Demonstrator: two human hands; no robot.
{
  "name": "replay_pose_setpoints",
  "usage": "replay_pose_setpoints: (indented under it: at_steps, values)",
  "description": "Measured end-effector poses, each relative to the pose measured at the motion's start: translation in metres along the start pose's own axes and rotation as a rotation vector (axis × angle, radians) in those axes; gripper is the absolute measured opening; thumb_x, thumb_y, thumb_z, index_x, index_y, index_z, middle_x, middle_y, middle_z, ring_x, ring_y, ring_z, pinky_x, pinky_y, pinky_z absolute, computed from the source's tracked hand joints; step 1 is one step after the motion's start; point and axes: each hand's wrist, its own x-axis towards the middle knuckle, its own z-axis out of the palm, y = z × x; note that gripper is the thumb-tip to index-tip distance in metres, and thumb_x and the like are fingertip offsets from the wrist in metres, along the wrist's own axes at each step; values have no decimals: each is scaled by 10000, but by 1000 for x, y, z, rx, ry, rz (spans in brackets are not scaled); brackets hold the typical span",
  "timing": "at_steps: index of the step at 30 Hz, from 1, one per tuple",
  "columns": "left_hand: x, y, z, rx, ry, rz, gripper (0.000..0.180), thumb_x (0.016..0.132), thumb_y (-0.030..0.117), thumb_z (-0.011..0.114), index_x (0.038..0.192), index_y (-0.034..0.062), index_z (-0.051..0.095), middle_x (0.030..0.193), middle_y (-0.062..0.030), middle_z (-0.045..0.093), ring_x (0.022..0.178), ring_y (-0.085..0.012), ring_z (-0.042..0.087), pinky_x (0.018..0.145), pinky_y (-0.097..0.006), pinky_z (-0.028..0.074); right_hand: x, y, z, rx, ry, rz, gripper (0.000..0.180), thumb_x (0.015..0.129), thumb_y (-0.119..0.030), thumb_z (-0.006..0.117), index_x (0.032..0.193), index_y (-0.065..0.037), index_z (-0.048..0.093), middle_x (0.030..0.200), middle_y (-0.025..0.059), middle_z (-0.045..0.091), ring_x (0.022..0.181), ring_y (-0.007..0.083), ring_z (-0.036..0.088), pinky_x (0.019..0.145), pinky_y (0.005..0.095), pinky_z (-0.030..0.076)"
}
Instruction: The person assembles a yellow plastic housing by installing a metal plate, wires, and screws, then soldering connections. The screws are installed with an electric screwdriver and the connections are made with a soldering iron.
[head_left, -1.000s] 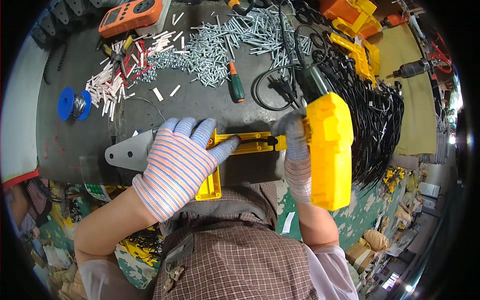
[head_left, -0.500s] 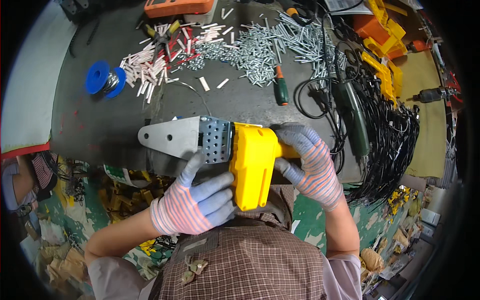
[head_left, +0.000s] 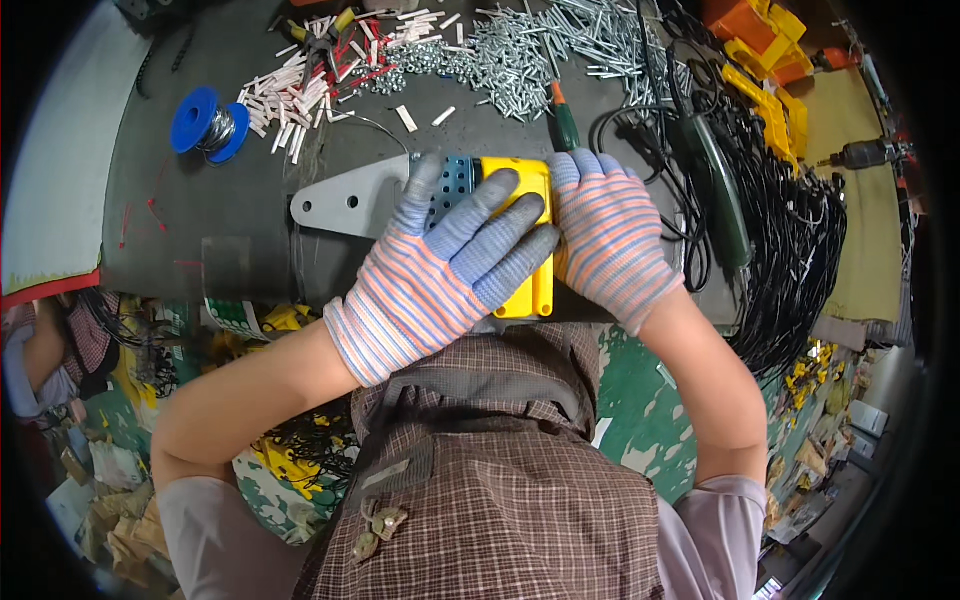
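1. Since half a second ago, both my gloved hands are lying on top of the yellow tool body instead of cupping it from the near side, and the tool is sitting farther from me on the dark bench.
2. My left hand is now pressing flat across the yellow housing and the perforated grey collar, fingers spread and pointing far and right, where earlier it was curled under the near edge.
3. My right hand is now lying over the right side of the housing, fingers pointing away from me; earlier it was gripping the right end.
4. Neither hand is closing around anything: both are lying open, palms down, touching the housing and each other at the fingertips.
5. Most of the yellow body is hiding under my gloves; only its far edge and a near strip between my hands are showing, so I cannot tell its full shape.
6. Its flat grey metal blade is sticking out to the left, resting on the bench.
7. Farther off, a blue wire spool is lying to the left, white sleeve pieces and a heap of silver screws are spreading across the far side, and a green-handled screwdriver is lying just beyond my right fingers.
8. Black cables at the right are bending and blurring toward the rim.
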Motion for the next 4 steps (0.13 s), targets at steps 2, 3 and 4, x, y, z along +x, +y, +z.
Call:
replay_pose_setpoints:
  at_steps: [2,3,4]
  values:
    - [-2,3,3,-54,-93,0,636,720,348,690,1321,186,557,1405,-92,477,1378,-296,354,1126,-650,127,1,8,7,29,60,-48,381,675,-204,681,992,-53,533,908,128,598,874,303,610,745,425,485]
    - [-3,7,3,-1,-116,3,640,729,337,686,1336,191,544,1393,-105,482,1375,-295,356,1130,-649,110,2,10,7,54,25,-62,390,667,-204,689,989,-50,530,914,128,600,880,307,609,749,425,485]
    - [-2,11,4,55,-138,8,645,738,326,683,1351,195,531,1381,-118,488,1371,-294,357,1134,-648,93,1,11,7,78,-8,-75,399,659,-204,696,986,-48,528,920,128,603,885,311,609,752,425,485]
